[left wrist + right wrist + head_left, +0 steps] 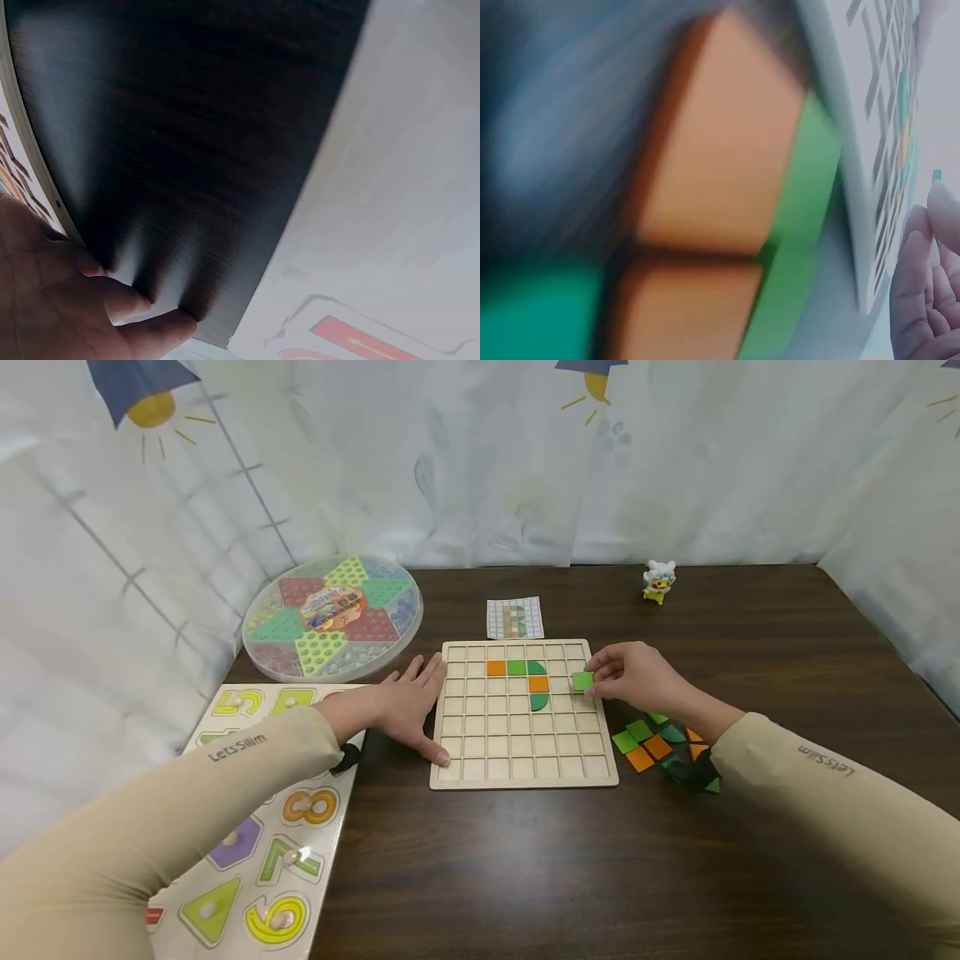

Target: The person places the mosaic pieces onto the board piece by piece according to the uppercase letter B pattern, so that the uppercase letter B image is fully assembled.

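Note:
A square wooden grid board (487, 747) lies on the dark table. Orange and green square tiles and dark green quarter-round tiles sit in some of its upper cells. My left hand (408, 706) rests at the board's left edge, fingers spread, thumb on the lower left rim. In the left wrist view several fingertips (180, 324) touch the table. Between thumb and fingers, my right hand (633, 677) pinches a light green square tile (582, 682) over the board's right columns. Loose orange tiles (720, 135) and green ones lie beside the board, below the right wrist.
Behind the board lies a small printed pattern card (514, 618). A round Chinese checkers box (333, 618) stands at the back left, and a number puzzle board (255, 860) lies under the left forearm. A small figurine (658, 582) stands at the back right.

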Demonstrator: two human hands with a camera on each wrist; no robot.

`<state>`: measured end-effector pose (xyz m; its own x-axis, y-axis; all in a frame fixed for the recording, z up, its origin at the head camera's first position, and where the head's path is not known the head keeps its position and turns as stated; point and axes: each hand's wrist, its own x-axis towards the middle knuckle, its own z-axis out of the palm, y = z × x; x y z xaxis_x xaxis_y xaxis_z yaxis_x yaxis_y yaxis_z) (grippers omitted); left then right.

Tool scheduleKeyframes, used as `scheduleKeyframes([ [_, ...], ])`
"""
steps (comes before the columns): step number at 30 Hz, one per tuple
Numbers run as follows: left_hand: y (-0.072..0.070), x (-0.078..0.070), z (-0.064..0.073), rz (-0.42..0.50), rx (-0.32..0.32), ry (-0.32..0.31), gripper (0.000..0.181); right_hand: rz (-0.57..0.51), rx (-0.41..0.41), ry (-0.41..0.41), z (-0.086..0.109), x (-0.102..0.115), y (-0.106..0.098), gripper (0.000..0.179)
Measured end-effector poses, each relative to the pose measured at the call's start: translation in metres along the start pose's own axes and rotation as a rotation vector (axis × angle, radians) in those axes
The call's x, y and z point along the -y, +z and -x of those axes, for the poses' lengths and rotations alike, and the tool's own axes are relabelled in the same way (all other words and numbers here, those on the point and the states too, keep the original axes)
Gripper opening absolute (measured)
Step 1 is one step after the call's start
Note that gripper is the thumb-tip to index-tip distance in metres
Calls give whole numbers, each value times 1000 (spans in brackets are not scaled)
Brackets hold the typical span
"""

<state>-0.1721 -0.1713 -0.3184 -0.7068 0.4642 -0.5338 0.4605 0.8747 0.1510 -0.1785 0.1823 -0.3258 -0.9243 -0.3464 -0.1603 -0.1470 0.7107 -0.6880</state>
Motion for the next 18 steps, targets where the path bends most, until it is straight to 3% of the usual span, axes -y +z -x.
scheduleKeyframes([
  [8,0,0,-2,-13,-3,-1,141,-65,60,1,-16,20,15,30],
  [18,0,0,-2,-24,-6,-4,142,-15,97,-60,-27,42,36,24],
])
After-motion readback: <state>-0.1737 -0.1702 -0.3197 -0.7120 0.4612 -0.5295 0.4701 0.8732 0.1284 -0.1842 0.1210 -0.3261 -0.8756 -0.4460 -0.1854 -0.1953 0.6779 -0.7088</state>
